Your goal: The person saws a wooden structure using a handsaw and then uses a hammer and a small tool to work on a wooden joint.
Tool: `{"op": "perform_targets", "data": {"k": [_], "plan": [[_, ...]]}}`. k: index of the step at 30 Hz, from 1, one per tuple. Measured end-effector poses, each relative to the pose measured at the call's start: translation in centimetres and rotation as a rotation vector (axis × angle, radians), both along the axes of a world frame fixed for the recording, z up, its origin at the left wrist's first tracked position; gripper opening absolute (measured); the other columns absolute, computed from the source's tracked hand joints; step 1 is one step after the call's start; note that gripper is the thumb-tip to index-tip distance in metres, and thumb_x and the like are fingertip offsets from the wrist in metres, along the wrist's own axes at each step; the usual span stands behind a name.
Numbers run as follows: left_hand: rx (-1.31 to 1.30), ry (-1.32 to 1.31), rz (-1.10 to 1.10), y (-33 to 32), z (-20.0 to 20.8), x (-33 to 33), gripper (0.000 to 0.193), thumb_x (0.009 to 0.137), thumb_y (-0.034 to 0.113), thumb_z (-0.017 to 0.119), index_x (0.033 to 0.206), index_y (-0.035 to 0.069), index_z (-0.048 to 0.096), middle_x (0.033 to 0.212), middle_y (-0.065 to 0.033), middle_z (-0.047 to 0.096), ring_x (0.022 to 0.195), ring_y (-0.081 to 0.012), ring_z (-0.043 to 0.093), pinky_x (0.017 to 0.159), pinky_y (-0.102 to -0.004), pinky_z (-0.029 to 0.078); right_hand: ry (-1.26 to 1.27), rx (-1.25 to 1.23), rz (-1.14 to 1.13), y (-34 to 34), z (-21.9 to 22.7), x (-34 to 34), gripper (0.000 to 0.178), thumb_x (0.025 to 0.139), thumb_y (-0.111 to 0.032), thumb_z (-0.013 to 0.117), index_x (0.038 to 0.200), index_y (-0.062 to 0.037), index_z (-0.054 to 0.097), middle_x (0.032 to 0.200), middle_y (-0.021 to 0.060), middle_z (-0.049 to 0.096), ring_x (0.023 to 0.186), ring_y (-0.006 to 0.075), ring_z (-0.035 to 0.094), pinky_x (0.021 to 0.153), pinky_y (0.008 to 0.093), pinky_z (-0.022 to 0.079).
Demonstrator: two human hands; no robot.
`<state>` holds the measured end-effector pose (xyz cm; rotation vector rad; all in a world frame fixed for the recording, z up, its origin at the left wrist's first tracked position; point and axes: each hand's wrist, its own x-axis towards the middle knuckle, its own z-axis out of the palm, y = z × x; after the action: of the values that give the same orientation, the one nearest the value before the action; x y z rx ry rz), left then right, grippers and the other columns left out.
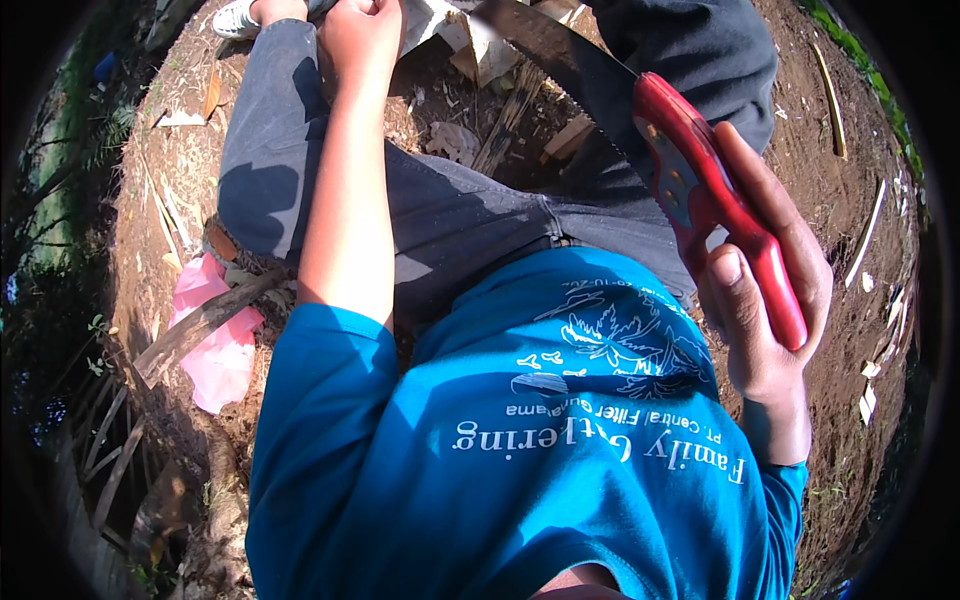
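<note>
I log: right hand [770,270] wrapped around the curved red handle [700,145] of a grey-bladed handsaw [600,85], over the dark-trousered right leg [700,45]; left hand [362,42] — cropped, from here I can't tell its grip; crumpled pink plastic [222,365] — brown earth's [840,225] left edge.

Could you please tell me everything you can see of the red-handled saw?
The saw has a glossy, curved red handle with a grey side panel, seemingly plastic, and a dark, metal-looking blade with a toothed edge. The right hand grips the handle; the blade slants toward the picture's upper left. Whether its far end touches anything is unclear.
</note>
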<state>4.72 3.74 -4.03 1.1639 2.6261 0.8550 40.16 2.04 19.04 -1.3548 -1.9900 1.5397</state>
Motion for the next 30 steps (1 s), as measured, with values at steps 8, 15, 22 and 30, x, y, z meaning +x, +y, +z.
{"op": "perform_targets", "data": {"k": [8,15,22,30], "plan": [[-0.036,-0.015,0.034,-0.1,-1.2,-1.6,0.039,0.088,0.038,0.071,0.075,0.002,0.061,0.072,-0.0227,0.064,0.068,-0.0417,0.061,0.066,-0.0501,0.047,0.086,0.032,0.053,0.1,0.2,-0.9,0.074,0.092,-0.046,0.072,0.147,0.0010,0.054,0.138,0.0196,0.063,0.126,0.0273,0.062,0.110,0.0389,0.045],[0.334,-0.667,0.160,-1.2,-4.6,-4.0,0.036,0.095,0.030,0.062,0.076,0.000,0.060,0.068,-0.0139,0.062,0.066,-0.0257,0.060,0.065,-0.0416,0.046,0.195,0.133,0.096,0.4,-1.9,-1.0,0.064,0.095,-0.036,0.071,0.148,-0.0021,0.054,0.138,0.0186,0.064,0.122,0.0234,0.065,0.106,0.0365,0.049],[0.492,-0.245,0.120,-0.5,-1.6,0.2,0.032,0.096,0.025,0.061,0.075,0.001,0.055,0.067,-0.0100,0.055,0.066,-0.0208,0.052,0.063,-0.0377,0.041,0.410,0.113,0.043,1.7,-8.6,-8.2,0.045,0.096,-0.009,0.069,0.137,0.0059,0.059,0.119,0.0180,0.072,0.109,0.0163,0.066,0.097,0.0297,0.051],[0.346,-0.136,0.180,-0.9,-0.9,0.4,0.034,0.095,0.030,0.060,0.082,-0.002,0.061,0.077,-0.0223,0.064,0.071,-0.0335,0.059,0.069,-0.0448,0.046,0.590,0.167,-0.081,1.8,-15.2,-11.1,0.043,0.097,-0.008,0.068,0.137,0.0029,0.061,0.115,0.0119,0.073,0.099,0.0119,0.065,0.089,0.0262,0.052]]}}
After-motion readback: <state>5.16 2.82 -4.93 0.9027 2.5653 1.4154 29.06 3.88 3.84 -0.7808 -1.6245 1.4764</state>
